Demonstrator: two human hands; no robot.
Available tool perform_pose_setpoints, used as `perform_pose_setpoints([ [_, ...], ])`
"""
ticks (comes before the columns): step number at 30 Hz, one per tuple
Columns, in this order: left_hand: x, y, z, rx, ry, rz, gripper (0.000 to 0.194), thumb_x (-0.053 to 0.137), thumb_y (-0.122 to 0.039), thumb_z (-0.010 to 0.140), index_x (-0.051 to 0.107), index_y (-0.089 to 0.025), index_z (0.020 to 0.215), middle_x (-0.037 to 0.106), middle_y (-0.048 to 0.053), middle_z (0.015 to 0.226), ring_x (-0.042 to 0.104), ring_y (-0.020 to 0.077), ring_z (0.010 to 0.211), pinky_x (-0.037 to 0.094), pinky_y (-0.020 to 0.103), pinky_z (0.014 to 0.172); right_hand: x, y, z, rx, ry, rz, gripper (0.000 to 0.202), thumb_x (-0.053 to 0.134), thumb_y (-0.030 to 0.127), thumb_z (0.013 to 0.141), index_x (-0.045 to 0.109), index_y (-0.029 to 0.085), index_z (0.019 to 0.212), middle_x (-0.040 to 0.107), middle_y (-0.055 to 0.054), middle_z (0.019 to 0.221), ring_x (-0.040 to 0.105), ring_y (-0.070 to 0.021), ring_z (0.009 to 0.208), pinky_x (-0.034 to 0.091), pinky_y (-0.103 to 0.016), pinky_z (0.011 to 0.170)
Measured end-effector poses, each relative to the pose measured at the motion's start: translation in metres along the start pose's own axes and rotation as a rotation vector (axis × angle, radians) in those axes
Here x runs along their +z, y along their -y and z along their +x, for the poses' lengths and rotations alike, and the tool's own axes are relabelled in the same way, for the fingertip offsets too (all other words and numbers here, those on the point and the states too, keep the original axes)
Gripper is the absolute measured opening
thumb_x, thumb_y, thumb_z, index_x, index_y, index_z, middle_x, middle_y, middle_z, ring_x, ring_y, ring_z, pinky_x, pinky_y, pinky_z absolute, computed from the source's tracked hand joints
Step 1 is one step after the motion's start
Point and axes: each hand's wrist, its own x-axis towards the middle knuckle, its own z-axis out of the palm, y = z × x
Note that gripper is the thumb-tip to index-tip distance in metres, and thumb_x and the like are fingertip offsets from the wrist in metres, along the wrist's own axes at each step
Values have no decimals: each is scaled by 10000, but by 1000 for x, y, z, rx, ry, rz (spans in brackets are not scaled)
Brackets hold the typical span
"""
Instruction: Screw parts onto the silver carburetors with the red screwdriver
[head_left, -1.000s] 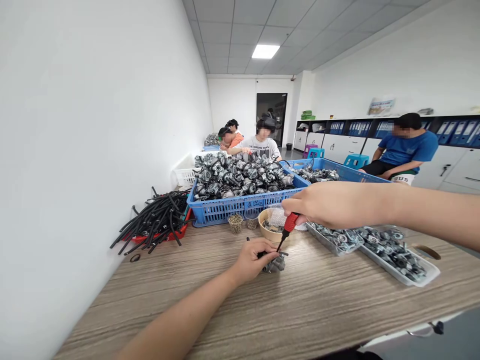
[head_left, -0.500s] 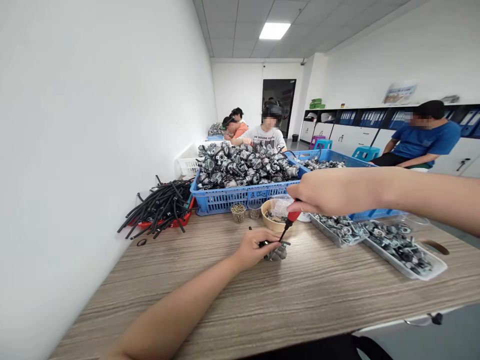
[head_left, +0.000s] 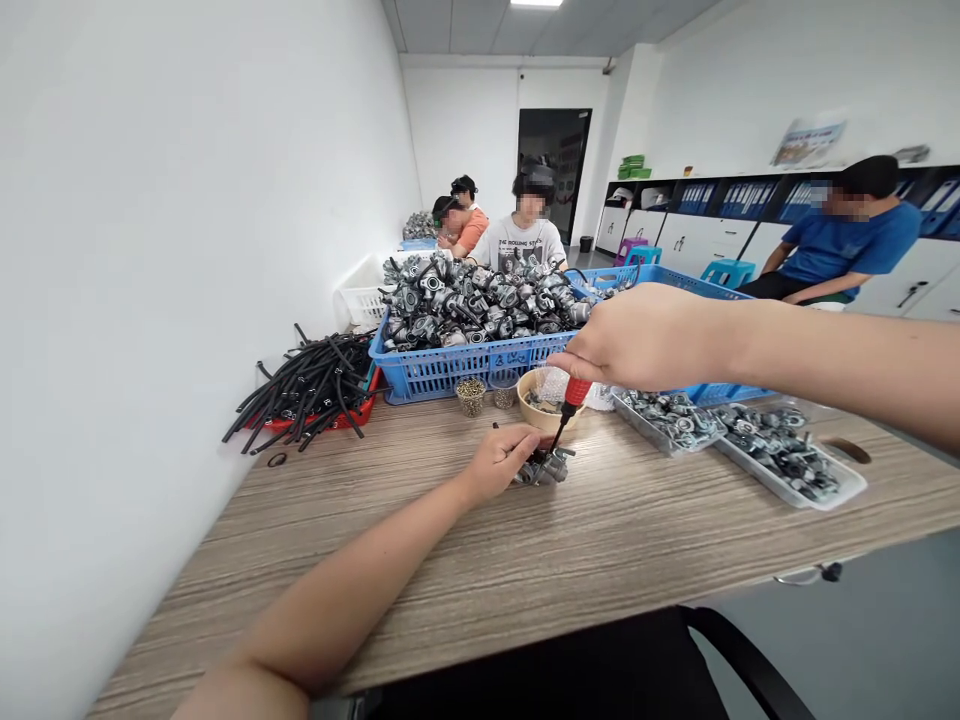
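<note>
My right hand (head_left: 637,335) is wrapped round the red handle of a screwdriver (head_left: 575,397), which points steeply down. Its dark shaft reaches the top of a small grey metal carburetor (head_left: 551,468) on the wooden table (head_left: 450,570). From the left, my left hand (head_left: 499,462) grips the carburetor, fingers closed over its black top part. The exact spot under the screwdriver's tip is too small to make out.
Behind my hands stands a blue crate (head_left: 427,375) heaped with carburetors. Black hoses (head_left: 307,385) fill a red tray at left. Cups of brass screws (head_left: 471,395), a round tan bowl (head_left: 534,410) and parts trays (head_left: 787,470) stand nearby. Several people sit farther back.
The camera view has tilted down, so the scene sits higher. My right hand has turned on the screwdriver, which stays on the carburetor. My left thumb and fingers have shifted slightly over it.
</note>
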Motion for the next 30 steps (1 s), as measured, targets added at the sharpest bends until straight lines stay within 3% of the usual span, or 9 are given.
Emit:
perform_pose_setpoints([
  [3, 6, -2, 4, -13, -16, -17, 544, 650, -634, 1168, 909, -166, 1269, 915, 170, 1257, 882, 293, 1174, 705, 403, 1043, -9, 11, -1, 119, 106, -120, 699, 314, 522, 1218, 761, 185, 800, 724, -159, 769, 570, -248, 637, 361, -413, 639],
  [6, 9, -3, 8, -11, -22, -28, 512, 741, -638, 1118, 922, -177, 1245, 915, 166, 1263, 883, 292, 1182, 707, 408, 1062, -15, 20, -3, 165, 123, -140, 690, 319, 529, 1219, 756, 187, 808, 735, -167, 812, 581, -260, 666, 377, -426, 656],
  [13, 11, -9, 12, 22, -21, -17, 459, 734, -619, 1128, 953, -218, 1175, 930, 136, 1178, 889, 279, 1147, 710, 412, 1065, -17, 22, -12, 223, 175, -151, 645, 315, 506, 1222, 715, 202, 818, 713, -149, 794, 547, -250, 657, 351, -422, 654],
  [15, 12, -10, 11, 31, -16, -18, 483, 717, -630, 1135, 956, -212, 1168, 931, 141, 1169, 893, 277, 1133, 716, 404, 1047, -14, 15, -16, 189, 166, -109, 579, 345, 560, 1212, 744, 208, 982, 718, -129, 807, 566, -261, 659, 346, -414, 637],
  [18, 13, -10, 11, 37, -9, -19, 501, 714, -639, 1134, 956, -202, 1177, 929, 149, 1183, 892, 278, 1134, 715, 409, 1053, -5, 1, -25, -6, 98, 39, 424, 527, 604, 1147, 696, 242, 1287, 769, -106, 967, 640, -271, 733, 381, -389, 636],
  [22, 13, -10, 11, 33, 4, -26, 509, 708, -637, 1139, 951, -193, 1198, 926, 156, 1201, 891, 280, 1136, 713, 419, 1058, 4, -12, -38, -265, 91, 138, 276, 612, 408, 1107, 680, 290, 1348, 760, -89, 1144, 641, -228, 752, 376, -354, 621],
  [26, 12, -9, 11, 27, 24, -43, 498, 689, -620, 1153, 949, -198, 1197, 923, 149, 1213, 884, 272, 1142, 708, 409, 1058, 6, -12, -45, -270, 118, 20, 370, 529, 105, 1011, 727, 267, 1279, 738, -98, 1123, 591, -228, 723, 355, -378, 651],
  [30, 6, -4, 11, 29, 47, -42, 523, 636, -635, 1172, 937, -210, 1225, 918, 137, 1246, 870, 263, 1175, 692, 404, 1086, 5, -6, -40, -246, 120, -22, 445, 521, 53, 975, 743, 243, 1311, 737, -106, 1065, 570, -233, 728, 365, -401, 693],
])
